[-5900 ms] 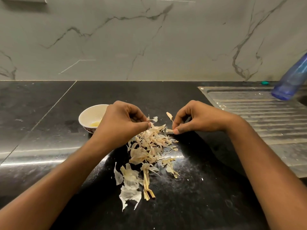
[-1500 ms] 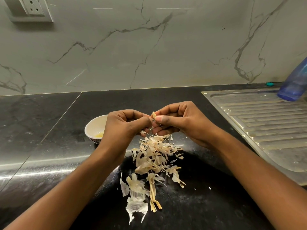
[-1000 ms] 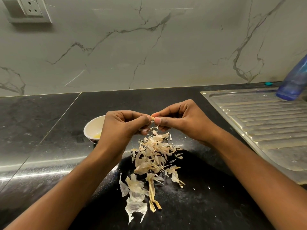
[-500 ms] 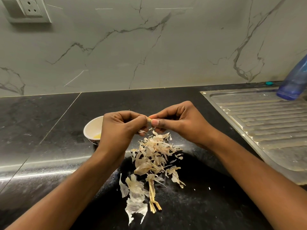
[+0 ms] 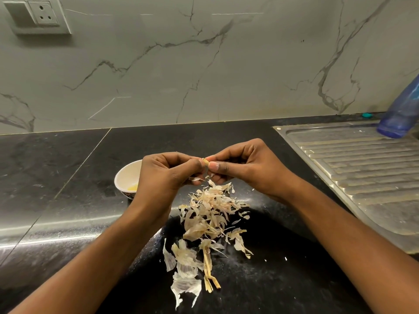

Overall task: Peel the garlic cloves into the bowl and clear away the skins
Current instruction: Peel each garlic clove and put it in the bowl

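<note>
So right now we've got both hands up off the black worktop [image 5: 68, 177], meeting just above the far end of the skin pile [image 5: 208, 214]. A few seconds back they sit apart and low by the pile; now they're together, and over the last second or so they barely shift.

Our left hand [image 5: 165, 175] is curled with thumb and fingertips pinching one end of the garlic clove [image 5: 205, 162]. Our right hand [image 5: 244, 168] pinches the other end, thumbnail right against it. Only a little pale tip of the clove shows between the thumbs, and a wisp of skin dangles just under it, so we figure this one is mid-peel, not finished.

The small white bowl [image 5: 123, 175] sits on the worktop just left of our left hand, partly hidden behind it, with something yellowish in the bottom, probably peeled garlic. The skins trail from under the hands toward the worktop's front edge, so none of the clean-up has started.

At the right edge there's the steel drainboard [image 5: 362, 173] with a blue bottle [image 5: 401, 114] on its far corner.
</note>
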A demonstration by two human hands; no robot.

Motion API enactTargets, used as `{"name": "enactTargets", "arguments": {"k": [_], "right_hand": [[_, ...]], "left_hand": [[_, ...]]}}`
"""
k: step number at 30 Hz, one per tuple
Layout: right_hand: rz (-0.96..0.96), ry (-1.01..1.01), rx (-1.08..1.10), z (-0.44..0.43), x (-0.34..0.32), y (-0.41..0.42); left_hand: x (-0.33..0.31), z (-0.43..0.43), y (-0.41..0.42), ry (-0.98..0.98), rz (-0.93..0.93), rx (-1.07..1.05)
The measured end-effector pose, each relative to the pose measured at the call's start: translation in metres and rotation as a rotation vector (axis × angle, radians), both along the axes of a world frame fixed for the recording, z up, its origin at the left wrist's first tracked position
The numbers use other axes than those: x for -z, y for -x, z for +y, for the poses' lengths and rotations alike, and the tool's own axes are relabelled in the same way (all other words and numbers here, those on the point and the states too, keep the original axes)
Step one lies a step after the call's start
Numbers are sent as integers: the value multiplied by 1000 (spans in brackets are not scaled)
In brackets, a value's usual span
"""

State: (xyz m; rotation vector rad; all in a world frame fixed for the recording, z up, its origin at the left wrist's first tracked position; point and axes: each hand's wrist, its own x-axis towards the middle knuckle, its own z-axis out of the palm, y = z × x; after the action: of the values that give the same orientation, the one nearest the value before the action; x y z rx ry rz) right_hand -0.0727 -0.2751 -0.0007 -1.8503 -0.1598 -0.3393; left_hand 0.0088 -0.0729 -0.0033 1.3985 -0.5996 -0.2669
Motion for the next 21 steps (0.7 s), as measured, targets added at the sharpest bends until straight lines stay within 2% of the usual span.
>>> {"name": "enactTargets", "arguments": {"k": [7,14,21], "right_hand": [[1,2,-6,3,3,-2],[14,-101,-19,0,1,-2],[-19,-12,14,-3,0,-1]], "left_hand": [[3,-1,-1,-50,-8,-36],[3,-2,-1,-62,0,-32],[-2,1,-2,-1,5,-22]]}}
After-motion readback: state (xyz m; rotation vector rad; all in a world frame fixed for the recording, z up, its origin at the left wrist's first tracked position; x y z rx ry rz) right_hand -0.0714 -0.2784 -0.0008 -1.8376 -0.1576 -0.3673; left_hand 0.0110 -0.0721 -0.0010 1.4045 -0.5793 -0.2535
